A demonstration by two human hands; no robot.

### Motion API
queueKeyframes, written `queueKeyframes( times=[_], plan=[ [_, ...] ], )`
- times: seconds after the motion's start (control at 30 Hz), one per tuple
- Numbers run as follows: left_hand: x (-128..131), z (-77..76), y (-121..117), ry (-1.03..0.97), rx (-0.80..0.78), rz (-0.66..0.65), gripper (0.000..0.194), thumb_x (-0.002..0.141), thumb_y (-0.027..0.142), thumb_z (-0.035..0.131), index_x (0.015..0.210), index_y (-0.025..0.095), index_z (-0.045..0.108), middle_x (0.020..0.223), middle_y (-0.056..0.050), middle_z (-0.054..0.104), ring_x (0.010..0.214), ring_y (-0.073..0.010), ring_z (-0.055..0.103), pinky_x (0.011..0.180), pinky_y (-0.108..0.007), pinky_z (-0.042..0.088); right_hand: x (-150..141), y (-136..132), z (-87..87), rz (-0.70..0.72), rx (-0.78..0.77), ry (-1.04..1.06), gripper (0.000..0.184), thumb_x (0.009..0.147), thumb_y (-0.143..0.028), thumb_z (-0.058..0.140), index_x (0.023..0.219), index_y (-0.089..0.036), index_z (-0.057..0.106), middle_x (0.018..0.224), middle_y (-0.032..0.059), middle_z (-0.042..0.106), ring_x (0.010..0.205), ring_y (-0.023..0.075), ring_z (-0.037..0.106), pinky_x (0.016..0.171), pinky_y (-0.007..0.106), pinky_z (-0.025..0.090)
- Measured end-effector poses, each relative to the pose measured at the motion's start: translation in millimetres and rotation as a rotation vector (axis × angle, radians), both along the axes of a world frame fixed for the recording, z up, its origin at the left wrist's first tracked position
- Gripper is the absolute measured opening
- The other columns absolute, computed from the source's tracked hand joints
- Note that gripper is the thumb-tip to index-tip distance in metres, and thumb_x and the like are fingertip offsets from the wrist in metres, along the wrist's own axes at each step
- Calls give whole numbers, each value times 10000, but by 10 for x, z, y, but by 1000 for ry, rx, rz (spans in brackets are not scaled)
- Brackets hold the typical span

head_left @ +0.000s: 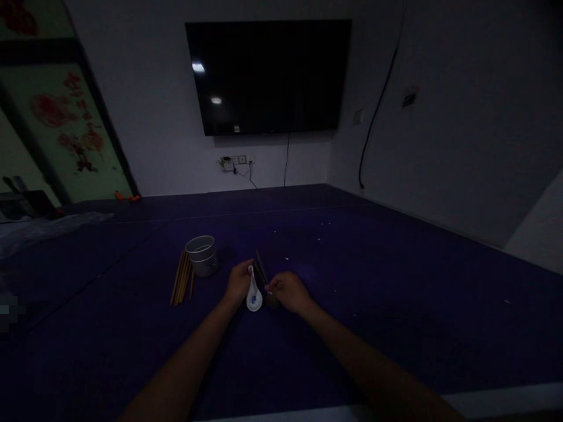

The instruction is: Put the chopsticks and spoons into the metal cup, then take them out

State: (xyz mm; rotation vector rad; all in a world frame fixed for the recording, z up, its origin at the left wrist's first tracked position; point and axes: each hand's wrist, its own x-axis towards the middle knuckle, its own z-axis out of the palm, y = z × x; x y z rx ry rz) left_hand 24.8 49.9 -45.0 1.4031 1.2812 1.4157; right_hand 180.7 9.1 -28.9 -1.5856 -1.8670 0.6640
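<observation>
A white ceramic soup spoon with a blue flower motif in its bowl points towards me. My left hand pinches it at the end of the handle. Just to its right is a dark spoon, its long thin handle slanting away from me. The fingers of my right hand close on it near where handle and bowl meet. A second thin dark handle seems to lie beside it, but the dim light hides its shape.
Left of my hands stands a metal cup, with several wooden chopsticks lying against its left side. Small white scraps dot the purple surface. A wall-mounted television hangs beyond, and a plastic sheet lies at far left.
</observation>
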Motion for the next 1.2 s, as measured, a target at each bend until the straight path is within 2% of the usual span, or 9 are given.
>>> queueKeyframes(
  times=[0.2, 0.57, 0.77, 0.9, 1.0, 1.13, 1.2],
  plan=[
    [-10, -57, 46, -30, -12, -35, 367, 725, 57, 548, 1064, 129, 670, 1134, -114, 668, 1019, -219, 641, 919, -376, 481, 17, -15, 28, 31, -24, -5, 166, 752, -302, 648, 729, -149, 708, 688, 50, 703, 613, 132, 612, 502, 209, 341],
    [-37, 13, -2, 135, 35, 49, 351, 713, 0, 527, 998, 128, 687, 1091, -127, 684, 992, -205, 653, 900, -338, 498, 6, -12, 24, 37, -35, 11, 165, 734, -307, 663, 712, -151, 711, 683, 58, 708, 606, 138, 620, 501, 207, 355],
    [-41, 20, -14, 200, 52, 71, 312, 716, 25, 569, 977, 146, 690, 1068, -121, 693, 989, -210, 654, 897, -346, 498, 22, -3, 43, 39, -4, 11, 183, 747, -309, 649, 685, -148, 709, 657, 54, 700, 581, 129, 605, 488, 206, 335],
    [-51, 81, -58, 243, 48, 69, 282, 740, 63, 560, 979, 142, 688, 1045, -120, 699, 982, -208, 652, 896, -341, 491, 95, 23, 92, 22, 2, -5, 195, 774, -302, 627, 691, -146, 710, 680, 57, 709, 592, 127, 613, 494, 204, 341],
    [-41, 165, -136, 369, 40, 50, 293, 763, 135, 567, 1039, 129, 665, 1094, -136, 678, 1023, -222, 631, 929, -353, 460, 176, 32, 147, -12, -18, -84, 172, 769, -304, 639, 713, -161, 718, 703, 52, 720, 623, 133, 629, 497, 204, 340],
    [23, 247, -269, 638, 59, 25, 454, 755, 254, 616, 1189, 130, 576, 1287, -146, 562, 1227, -251, 486, 1040, -368, 343, 235, 13, 207, 13, -97, -137, 180, 779, -290, 632, 671, -175, 719, 703, 47, 726, 624, 126, 641, 501, 194, 352],
    [61, 256, -322, 735, 66, 7, 520, 761, 283, 611, 1240, 101, 527, 1325, -169, 519, 1262, -260, 442, 1053, -365, 319, 236, -2, 223, 16, -116, -154, 182, 776, -282, 636, 652, -176, 716, 696, 47, 725, 614, 123, 639, 496, 192, 349]
  ],
)
